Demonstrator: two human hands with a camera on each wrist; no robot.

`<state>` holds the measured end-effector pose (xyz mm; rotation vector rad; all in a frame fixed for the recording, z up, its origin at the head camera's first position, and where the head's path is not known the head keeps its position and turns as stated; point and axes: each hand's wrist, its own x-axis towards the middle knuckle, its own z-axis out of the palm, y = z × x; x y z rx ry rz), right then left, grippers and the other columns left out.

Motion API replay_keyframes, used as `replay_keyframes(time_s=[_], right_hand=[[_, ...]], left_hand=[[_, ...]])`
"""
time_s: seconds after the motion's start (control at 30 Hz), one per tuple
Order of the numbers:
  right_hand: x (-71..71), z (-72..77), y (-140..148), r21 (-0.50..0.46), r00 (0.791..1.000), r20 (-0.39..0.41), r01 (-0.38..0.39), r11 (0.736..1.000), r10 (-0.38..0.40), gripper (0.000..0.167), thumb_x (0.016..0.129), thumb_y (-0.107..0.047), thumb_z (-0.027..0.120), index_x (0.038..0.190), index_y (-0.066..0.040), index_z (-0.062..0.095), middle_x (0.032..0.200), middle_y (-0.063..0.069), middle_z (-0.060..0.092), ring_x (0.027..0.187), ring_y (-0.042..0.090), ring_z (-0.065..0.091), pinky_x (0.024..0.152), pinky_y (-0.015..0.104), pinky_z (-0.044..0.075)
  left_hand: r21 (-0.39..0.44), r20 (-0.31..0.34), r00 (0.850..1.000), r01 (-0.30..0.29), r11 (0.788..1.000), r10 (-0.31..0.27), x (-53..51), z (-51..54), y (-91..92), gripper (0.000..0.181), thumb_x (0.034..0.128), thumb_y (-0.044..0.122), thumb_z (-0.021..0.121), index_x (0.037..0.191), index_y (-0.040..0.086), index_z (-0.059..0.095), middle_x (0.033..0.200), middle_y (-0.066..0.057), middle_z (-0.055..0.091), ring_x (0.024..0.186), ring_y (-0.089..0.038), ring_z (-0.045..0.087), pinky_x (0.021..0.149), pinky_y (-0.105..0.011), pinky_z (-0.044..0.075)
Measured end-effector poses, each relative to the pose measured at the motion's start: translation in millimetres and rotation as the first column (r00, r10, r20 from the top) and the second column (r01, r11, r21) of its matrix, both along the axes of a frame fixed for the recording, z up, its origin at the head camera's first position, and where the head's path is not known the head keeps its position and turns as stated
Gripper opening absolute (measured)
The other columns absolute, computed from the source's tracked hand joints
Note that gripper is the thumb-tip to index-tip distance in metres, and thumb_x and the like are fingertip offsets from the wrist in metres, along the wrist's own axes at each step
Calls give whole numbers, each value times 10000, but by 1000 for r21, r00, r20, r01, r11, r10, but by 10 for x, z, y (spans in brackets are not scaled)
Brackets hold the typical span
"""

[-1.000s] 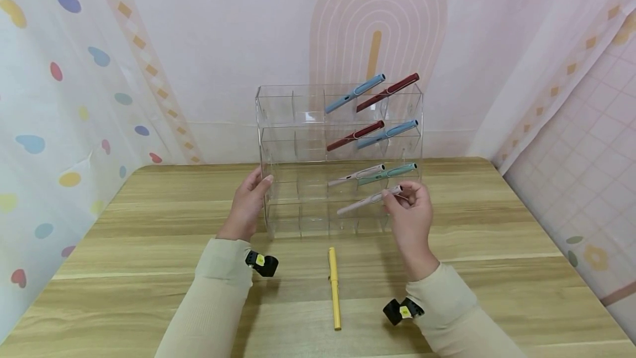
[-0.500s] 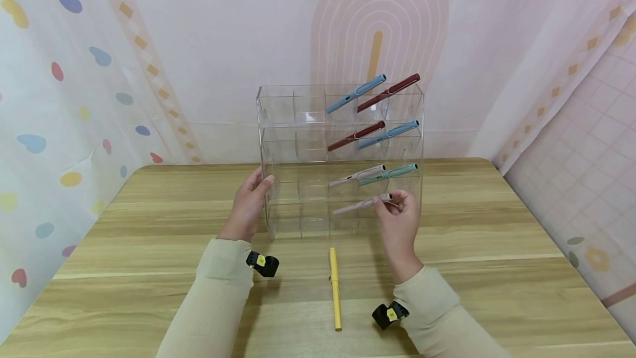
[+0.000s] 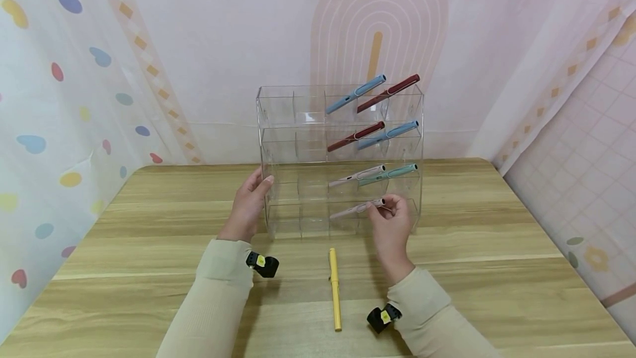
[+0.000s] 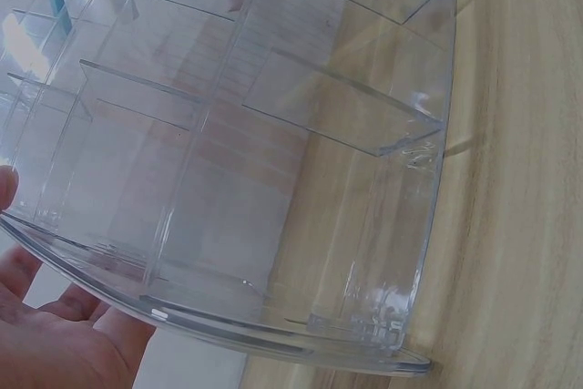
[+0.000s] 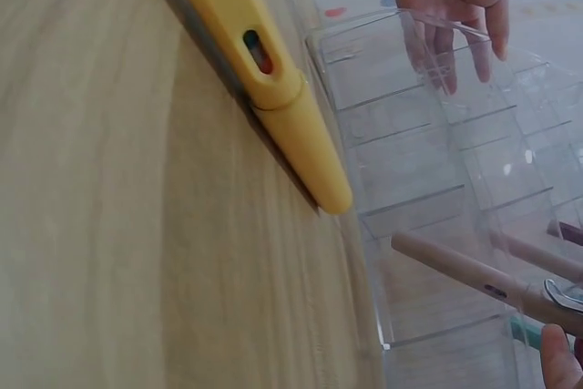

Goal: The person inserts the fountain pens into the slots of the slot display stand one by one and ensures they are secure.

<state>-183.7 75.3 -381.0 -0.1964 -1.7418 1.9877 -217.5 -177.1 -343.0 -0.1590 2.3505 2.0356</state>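
A clear acrylic pen rack [image 3: 259, 109] with stepped, divided tiers stands upright on the table. My left hand [image 3: 244, 206] grips its left side wall, thumb at the front; the left wrist view shows the fingers [image 4: 68, 316] outside that wall. With thumb and fingers, my right hand [image 3: 393, 231] pinches a pale pink pen [image 3: 348, 212] near its clip end. This pen slants at the bottom tier, its lower end at the third compartment from the left. In the right wrist view, its tip [image 5: 410, 245] is over that tier; whether it touches the rack I cannot tell.
On the table in front of the rack lies a yellow pen [image 3: 335, 291]. The upper tiers hold light blue [image 3: 355, 94], dark red [image 3: 387, 93], pale pink [image 3: 358, 175] and green [image 3: 390, 174] pens, all in the right-hand columns. A patterned curtain [image 3: 223, 32] hangs behind.
My right hand has moved left and down, bringing the pale pink pen from in front of the rack to the bottom tier. The left hand holds its place on the rack.
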Motion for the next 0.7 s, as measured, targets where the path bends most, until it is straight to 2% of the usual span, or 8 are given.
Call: replay_keyframes(time_s=[0.4,0.7], right_hand=[[22,-52,-26,-9,1000,-2,-12,1000,12,237,820,126,634,983,44,482,928,69,526,802,72,567,707,142,480],[41,-70,1,8,1000,7,-27,1000,27,245,825,116,640,986,46,469,913,71,524,780,75,551,685,142,467]], left_hand=[[4,-3,1000,11,1000,-11,14,11,9,557,1041,325,414,1550,212,219,1562,-99,266,1435,-312,215,1130,-572,184],[2,-4,1000,7,1000,-7,7,1,0,554,1042,320,409,1550,204,219,1562,-92,268,1435,-303,218,1136,-545,203]])
